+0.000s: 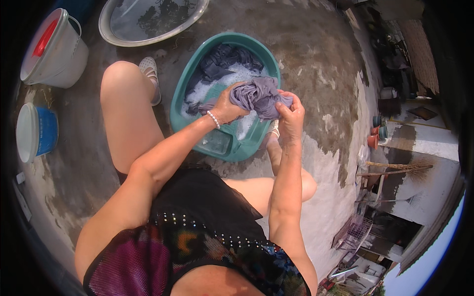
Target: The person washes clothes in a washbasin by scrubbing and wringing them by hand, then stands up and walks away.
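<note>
A wet greyish-purple cloth (256, 95) is bunched between my two hands above a green plastic washtub (177, 111). My left hand (226, 105), a pearl bracelet (213, 119) on its wrist, grips the thick gathered part. With thumb and fingers my right hand (291, 113) pinches the cloth's other end, near the tub's right rim. Inside the tub, dark wet clothes (226, 59) lie at the far side amid white suds (237, 72). Part of a ribbed washboard surface (229, 127) shows beneath my left hand. A soap-tray-like recess (214, 142) is at the tub's near end.
Beyond the tub stands a wide metal basin (163, 39) of water. At left are a white bucket (68, 55) with something red inside and a blue-and-white pail (47, 129). Brooms (398, 168), a rake (389, 201) and flowerpots (373, 141) line the right wall. The concrete floor (311, 59) is partly wet.
</note>
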`<action>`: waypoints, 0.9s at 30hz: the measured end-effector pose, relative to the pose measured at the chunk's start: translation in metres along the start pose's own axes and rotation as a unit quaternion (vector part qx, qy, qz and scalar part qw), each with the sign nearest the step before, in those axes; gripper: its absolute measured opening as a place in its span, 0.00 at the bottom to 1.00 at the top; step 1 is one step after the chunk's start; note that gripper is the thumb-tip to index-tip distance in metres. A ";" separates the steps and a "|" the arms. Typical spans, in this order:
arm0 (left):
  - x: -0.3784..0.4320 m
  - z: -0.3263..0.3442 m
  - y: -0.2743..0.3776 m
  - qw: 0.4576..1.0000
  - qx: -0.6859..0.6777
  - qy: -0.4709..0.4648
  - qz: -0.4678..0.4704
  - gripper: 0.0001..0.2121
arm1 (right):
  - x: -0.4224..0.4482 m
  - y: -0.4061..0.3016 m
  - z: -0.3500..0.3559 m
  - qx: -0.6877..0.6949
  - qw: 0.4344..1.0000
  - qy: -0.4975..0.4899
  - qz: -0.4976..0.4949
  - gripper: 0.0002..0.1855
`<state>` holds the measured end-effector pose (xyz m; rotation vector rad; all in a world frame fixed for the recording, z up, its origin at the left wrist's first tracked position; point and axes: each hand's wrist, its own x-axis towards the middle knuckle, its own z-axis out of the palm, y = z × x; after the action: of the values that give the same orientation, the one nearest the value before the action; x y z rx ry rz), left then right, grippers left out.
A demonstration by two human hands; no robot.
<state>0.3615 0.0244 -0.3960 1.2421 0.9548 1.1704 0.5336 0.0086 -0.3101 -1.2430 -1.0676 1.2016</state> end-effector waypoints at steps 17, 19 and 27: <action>-0.009 -0.005 0.026 0.969 0.128 -0.205 0.042 0.43 | -0.019 0.024 -0.008 0.078 0.997 0.010 -0.020 0.12; -0.011 -0.007 0.038 0.955 -0.099 -0.278 -0.025 0.44 | -0.027 0.020 -0.002 0.170 0.985 0.018 0.018 0.11; -0.008 -0.037 0.035 0.846 -0.425 -0.182 -0.264 0.29 | -0.040 -0.012 -0.012 0.423 0.902 -0.015 0.082 0.13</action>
<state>0.3192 0.0222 -0.3666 0.3953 0.3497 0.7214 0.5426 -0.0316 -0.2970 -0.6259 -0.3537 1.5764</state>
